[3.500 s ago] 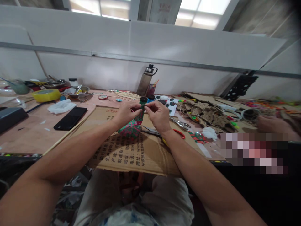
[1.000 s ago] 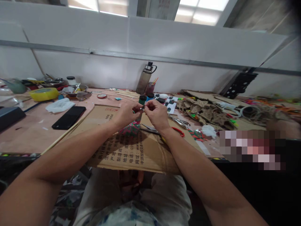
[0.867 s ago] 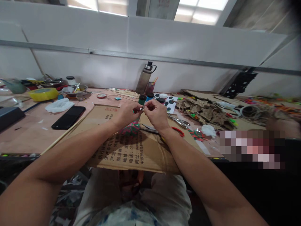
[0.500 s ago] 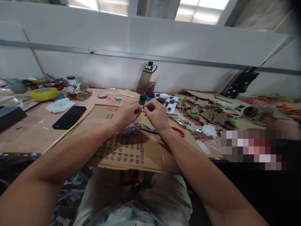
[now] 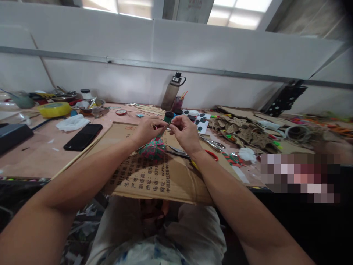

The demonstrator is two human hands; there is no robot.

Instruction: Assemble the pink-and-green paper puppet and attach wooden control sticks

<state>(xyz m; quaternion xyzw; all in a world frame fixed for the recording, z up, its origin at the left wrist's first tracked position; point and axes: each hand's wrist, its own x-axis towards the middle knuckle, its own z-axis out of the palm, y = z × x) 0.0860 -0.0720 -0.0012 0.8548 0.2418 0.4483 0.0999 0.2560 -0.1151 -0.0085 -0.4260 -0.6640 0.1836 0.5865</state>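
My left hand (image 5: 149, 131) and my right hand (image 5: 185, 133) meet fingertip to fingertip above a flattened cardboard sheet (image 5: 132, 184). Both are pinched closed; whatever lies between the fingers is too small to make out. Just below them a pink and green patterned piece (image 5: 153, 149) rests on the cardboard, its upper end rising close to my left fingers. Scissors with red and yellow handles (image 5: 211, 155) lie under my right wrist, blades pointing left. Small black-capped bottles, among them a green one (image 5: 168, 117), stand right behind my fingertips.
A phone (image 5: 83, 137), tissue (image 5: 72, 122) and yellow tape roll (image 5: 54, 109) lie on the left. Behind stands a tall water bottle (image 5: 171, 94). To the right are pliers (image 5: 212, 143), brown woven pieces (image 5: 245, 132) and another person's blurred arm (image 5: 333, 147).
The view has shifted slightly. My fingertips stay together, still pinched, and my left hand has tilted a little, so more of the pink and green piece shows below.
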